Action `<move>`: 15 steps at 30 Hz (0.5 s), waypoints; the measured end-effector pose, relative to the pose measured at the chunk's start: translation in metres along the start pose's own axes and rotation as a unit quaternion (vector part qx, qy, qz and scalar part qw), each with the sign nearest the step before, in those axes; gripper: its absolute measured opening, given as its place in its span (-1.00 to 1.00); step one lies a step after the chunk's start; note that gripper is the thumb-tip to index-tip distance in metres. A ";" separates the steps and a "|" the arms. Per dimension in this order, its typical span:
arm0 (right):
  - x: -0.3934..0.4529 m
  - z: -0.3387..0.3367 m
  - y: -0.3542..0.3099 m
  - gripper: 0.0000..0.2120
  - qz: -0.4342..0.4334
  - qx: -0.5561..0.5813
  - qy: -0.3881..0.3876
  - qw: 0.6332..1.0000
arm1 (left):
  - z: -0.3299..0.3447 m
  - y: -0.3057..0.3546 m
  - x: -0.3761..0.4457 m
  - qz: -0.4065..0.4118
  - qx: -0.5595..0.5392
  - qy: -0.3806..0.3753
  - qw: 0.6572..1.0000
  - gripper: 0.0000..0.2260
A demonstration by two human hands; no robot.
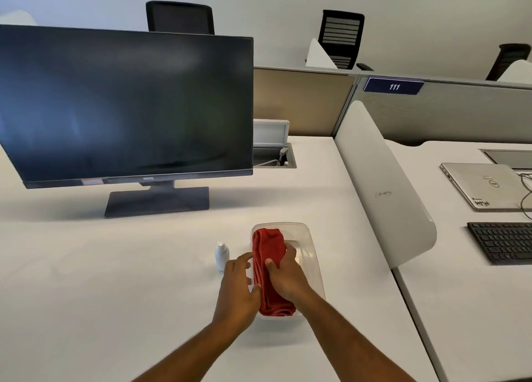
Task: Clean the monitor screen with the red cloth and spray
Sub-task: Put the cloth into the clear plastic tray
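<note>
Squarely inside a clear rectangular plastic tub [314,266], the folded red cloth [270,246] lies gripped across its middle by the right hand [285,275]. The left hand [236,283] rests loose-fingered at the tub's left rim, near a small white spray bottle [221,256]; the black flat-screen monitor [123,105] stands well apart.

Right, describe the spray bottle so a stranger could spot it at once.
Start at the big dark monitor on the white desk and come toward the near edge, right of its stand. A clear plastic tub there holds a red cloth. The spray bottle stands on the desk just left of the tub: small, white, the only bottle around.
</note>
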State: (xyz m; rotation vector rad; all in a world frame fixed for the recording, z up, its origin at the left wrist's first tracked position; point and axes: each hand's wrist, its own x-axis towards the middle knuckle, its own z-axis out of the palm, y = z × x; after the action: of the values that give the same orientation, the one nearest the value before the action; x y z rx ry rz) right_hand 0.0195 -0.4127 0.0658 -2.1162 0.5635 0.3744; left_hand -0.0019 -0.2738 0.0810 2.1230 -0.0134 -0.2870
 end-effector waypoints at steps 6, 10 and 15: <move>-0.002 0.012 0.012 -0.20 -0.074 -0.206 0.064 0.974 | -0.004 -0.003 0.001 0.004 -0.013 -0.010 1.000 -0.48; 0.000 0.016 0.016 -0.28 -0.081 -0.282 0.004 0.956 | -0.005 -0.006 0.003 0.003 -0.017 -0.021 1.000 -0.47; -0.007 0.001 0.002 -0.36 -0.060 -0.256 0.032 0.964 | -0.008 -0.014 0.004 0.017 -0.025 -0.044 0.999 -0.44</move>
State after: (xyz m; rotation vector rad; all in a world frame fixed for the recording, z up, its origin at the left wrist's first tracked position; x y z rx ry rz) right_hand 0.0127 -0.4111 0.0673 -2.6525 0.3992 0.4171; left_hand 0.0017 -0.2601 0.0721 2.0573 -0.0929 -0.3559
